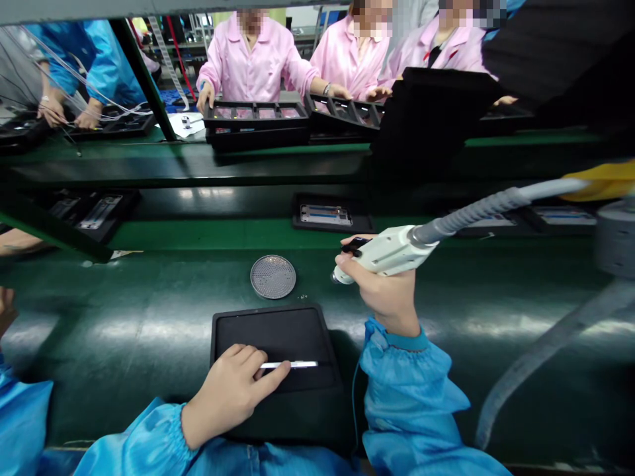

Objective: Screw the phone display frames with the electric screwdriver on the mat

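My left hand (229,390) rests on a black rubber-topped tray (272,334), with its fingers pinching a thin silver metal strip (292,365) against the tray. My right hand (381,287) is shut around a white electric screwdriver (384,251) held nearly level above the green bench, to the right of the tray. A ribbed grey hose (471,211) runs from the tool's rear up to the right. The screwdriver's tip points left, toward a round perforated metal screw dish (272,277) lying beyond the tray. A few tiny screws lie near that dish.
A green workbench (149,291) runs across the view. Black trays holding phone frames (332,215) lie on a raised shelf behind it. Beyond are co-workers in pink smocks (253,59) with compartment trays (255,112). A dark blurred object (560,46) blocks the upper right.
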A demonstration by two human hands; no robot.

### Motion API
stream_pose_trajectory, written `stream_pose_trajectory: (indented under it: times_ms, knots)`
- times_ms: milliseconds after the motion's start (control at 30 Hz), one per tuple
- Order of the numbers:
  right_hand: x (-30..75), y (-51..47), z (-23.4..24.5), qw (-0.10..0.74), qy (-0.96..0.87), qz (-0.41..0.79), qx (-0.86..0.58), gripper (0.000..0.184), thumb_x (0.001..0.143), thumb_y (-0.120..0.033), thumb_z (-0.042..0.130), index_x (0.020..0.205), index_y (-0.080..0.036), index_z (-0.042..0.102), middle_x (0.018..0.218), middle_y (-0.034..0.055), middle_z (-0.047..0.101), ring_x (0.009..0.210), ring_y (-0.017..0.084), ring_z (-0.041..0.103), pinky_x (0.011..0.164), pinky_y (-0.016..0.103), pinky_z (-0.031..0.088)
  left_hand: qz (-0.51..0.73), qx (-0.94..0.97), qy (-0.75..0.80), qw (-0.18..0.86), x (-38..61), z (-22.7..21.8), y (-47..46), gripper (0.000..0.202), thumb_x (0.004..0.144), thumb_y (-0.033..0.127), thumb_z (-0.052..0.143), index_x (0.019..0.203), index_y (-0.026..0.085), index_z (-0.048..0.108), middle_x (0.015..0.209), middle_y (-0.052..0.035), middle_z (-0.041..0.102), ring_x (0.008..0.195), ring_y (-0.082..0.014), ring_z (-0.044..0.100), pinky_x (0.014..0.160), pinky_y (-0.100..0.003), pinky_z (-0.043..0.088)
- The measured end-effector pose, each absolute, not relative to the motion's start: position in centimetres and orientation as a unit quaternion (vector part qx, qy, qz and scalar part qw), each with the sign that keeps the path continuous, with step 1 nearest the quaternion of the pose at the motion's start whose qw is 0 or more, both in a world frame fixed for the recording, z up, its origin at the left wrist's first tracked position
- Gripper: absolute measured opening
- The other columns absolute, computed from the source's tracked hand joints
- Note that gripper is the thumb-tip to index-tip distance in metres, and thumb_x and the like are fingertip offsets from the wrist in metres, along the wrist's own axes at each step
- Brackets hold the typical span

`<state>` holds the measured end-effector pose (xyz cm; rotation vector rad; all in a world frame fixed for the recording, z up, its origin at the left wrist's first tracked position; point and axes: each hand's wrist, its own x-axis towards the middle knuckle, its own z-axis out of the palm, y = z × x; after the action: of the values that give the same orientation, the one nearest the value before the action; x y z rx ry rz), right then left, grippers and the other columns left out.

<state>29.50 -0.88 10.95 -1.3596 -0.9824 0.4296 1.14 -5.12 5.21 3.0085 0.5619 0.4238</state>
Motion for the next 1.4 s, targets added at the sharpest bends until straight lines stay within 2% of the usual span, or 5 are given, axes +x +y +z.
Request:
stream_pose_trajectory:
  times_ms: [333, 667, 1100, 1300, 1400]
  knots:
    - [29.44, -0.95, 11.04, 0.646, -0.43, 0.192, -0.6, 0.02, 0.068, -0.021, 0.077, 0.086, -0.023, 0.068, 0.081, 0.0008, 0.069, 0.072, 0.018, 0.066, 0.067, 0.036, 0.058, 0.123, 0.977, 0.173, 0.031, 1.12, 5.49, -5.1, 0.043, 0.093, 0.006, 0.04, 0.132, 0.018, 0.055, 0.09, -0.009, 0.059, 0.075, -0.0209, 0.054, 0.067, -0.035, 0.043]
    - [29.41, -0.82, 11.07, 0.65, -0.428, 0.193, -0.597, 0.02, 0.068, -0.022, 0.077, 0.086, -0.023, 0.067, 0.086, 0.0031, 0.071, 0.075, 0.02, 0.067, 0.071, 0.039, 0.059, 0.105, 0.978, 0.179, 0.035, 0.95, 5.35, -5.15, 0.044, 0.092, 0.006, 0.043, 0.133, 0.019, 0.053, 0.091, -0.0085, 0.059, 0.076, -0.0214, 0.054, 0.068, -0.035, 0.043]
    - [29.36, -0.79, 11.4, 0.644, -0.427, 0.198, -0.603, 0.019, 0.067, -0.022, 0.076, 0.084, -0.023, 0.069, 0.08, 0.0032, 0.069, 0.07, 0.02, 0.066, 0.065, 0.038, 0.058, 0.012, 0.981, 0.191, -0.008, 1.67, 5.87, -5.68, 0.061, 0.088, 0.005, 0.046, 0.143, 0.03, 0.041, 0.085, -0.0032, 0.055, 0.072, -0.0211, 0.055, 0.066, -0.035, 0.044]
    - [29.42, -0.78, 11.24, 0.648, -0.421, 0.2, -0.603, 0.02, 0.066, -0.022, 0.076, 0.085, -0.023, 0.069, 0.081, 0.0032, 0.069, 0.072, 0.02, 0.066, 0.069, 0.039, 0.058, 0.03, 0.982, 0.187, -0.008, 1.58, 5.82, -5.56, 0.06, 0.088, 0.004, 0.045, 0.142, 0.028, 0.043, 0.083, -0.0034, 0.055, 0.07, -0.0215, 0.055, 0.062, -0.035, 0.046]
    - [29.4, -0.76, 11.27, 0.645, -0.425, 0.196, -0.604, 0.02, 0.067, -0.022, 0.076, 0.085, -0.022, 0.068, 0.081, 0.0027, 0.069, 0.073, 0.02, 0.066, 0.07, 0.039, 0.058, 0.087, 0.98, 0.179, 0.01, 1.14, 5.55, -5.27, 0.049, 0.09, 0.004, 0.044, 0.136, 0.023, 0.049, 0.086, -0.0054, 0.057, 0.069, -0.0202, 0.055, 0.058, -0.033, 0.045]
